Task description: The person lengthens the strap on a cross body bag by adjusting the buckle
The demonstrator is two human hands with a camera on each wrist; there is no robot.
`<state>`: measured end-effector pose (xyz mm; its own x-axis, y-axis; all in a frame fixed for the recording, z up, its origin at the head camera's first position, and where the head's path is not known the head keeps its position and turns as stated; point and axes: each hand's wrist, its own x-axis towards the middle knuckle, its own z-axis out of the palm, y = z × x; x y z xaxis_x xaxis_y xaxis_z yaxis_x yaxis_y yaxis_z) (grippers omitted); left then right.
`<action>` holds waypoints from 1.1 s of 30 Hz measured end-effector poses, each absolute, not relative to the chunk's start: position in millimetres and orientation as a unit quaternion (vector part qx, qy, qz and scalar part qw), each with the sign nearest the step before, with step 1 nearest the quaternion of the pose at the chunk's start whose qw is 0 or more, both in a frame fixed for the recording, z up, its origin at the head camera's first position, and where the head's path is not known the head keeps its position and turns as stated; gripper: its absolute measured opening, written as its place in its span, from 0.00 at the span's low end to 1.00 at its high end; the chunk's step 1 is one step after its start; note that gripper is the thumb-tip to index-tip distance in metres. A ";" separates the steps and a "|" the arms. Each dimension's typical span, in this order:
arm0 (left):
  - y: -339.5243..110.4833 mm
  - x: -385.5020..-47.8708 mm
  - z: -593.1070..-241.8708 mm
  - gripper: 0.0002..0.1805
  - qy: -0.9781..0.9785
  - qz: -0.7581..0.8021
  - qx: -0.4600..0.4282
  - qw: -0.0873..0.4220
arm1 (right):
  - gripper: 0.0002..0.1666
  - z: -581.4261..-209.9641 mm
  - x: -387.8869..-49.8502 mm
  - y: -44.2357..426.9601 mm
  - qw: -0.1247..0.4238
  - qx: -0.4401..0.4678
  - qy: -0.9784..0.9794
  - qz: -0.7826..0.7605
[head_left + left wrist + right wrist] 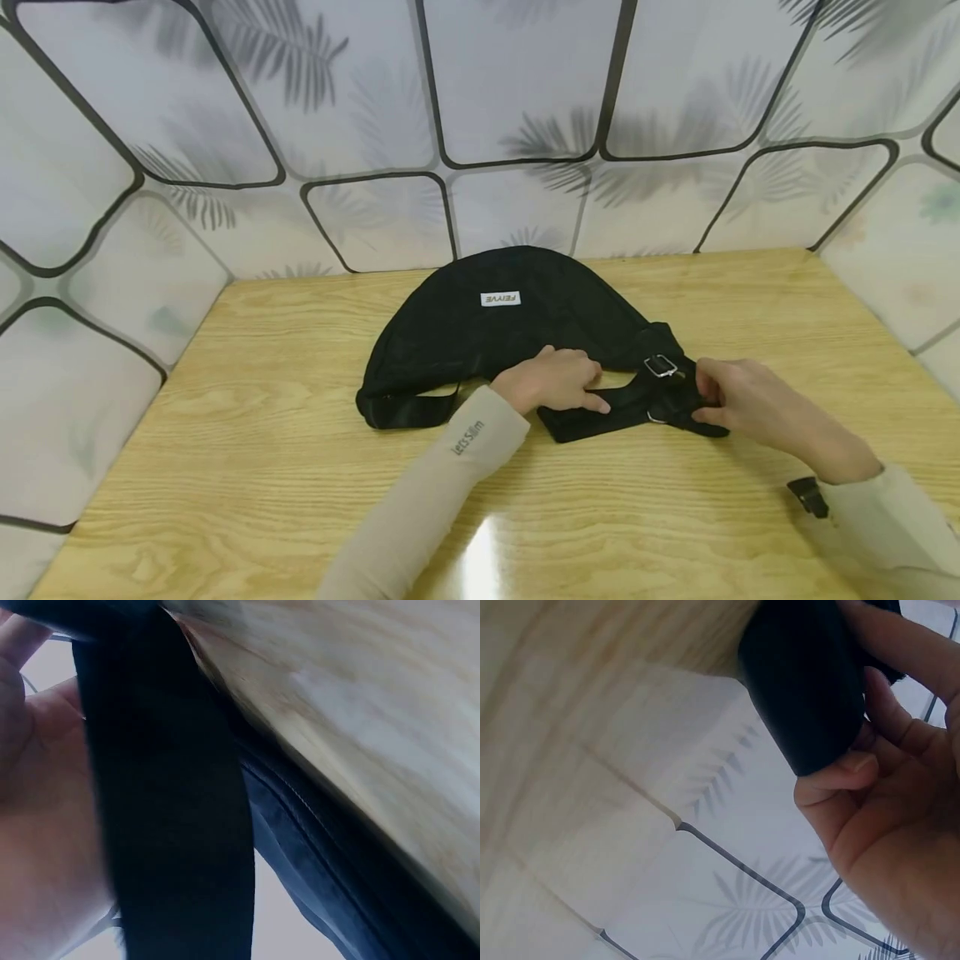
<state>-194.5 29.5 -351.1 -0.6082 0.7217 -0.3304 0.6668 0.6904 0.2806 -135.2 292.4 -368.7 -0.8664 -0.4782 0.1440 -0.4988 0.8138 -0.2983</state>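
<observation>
A black half-moon crossbody bag [442,329] lies flat on the table, its white label [500,298] upside down to me. A wide black strap [585,423] with metal buckle [661,366] folds at its right end. My left hand [551,379] reaches over the bag's lower edge and holds the strap between thumb and fingers; in the left wrist view a black strap [169,795] crosses before the palm, hiding some fingers. My right hand [750,404] pinches the strap's right part, and in the right wrist view thumb and fingers grip the black fabric [802,690].
The wooden table [247,467] reaches to a patterned fabric backdrop [517,208] behind and at both sides. A short strap loop [412,412] lies at the bag's left end. A dark band with a small device [808,497] sits at my right wrist.
</observation>
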 end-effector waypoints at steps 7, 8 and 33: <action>39.0 -190.6 -355.5 0.22 0.906 0.025 0.375 0.195 | 0.34 -372.3 -134.7 291.0 0.051 0.262 -0.951 0.158; 40.5 -189.9 -356.1 0.22 0.908 0.021 0.371 0.193 | 0.34 -373.1 -134.8 291.0 0.054 0.263 -0.950 0.156; 49.0 -187.0 -355.6 0.13 0.908 0.135 0.325 0.228 | 0.34 -374.7 -136.6 293.4 0.080 0.284 -0.940 0.172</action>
<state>-187.0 49.0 -355.6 -0.6842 0.6522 -0.3265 0.5285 0.7518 0.3943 -136.6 293.4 -374.7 -0.8255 -0.5073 0.2475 -0.5621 0.7787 -0.2787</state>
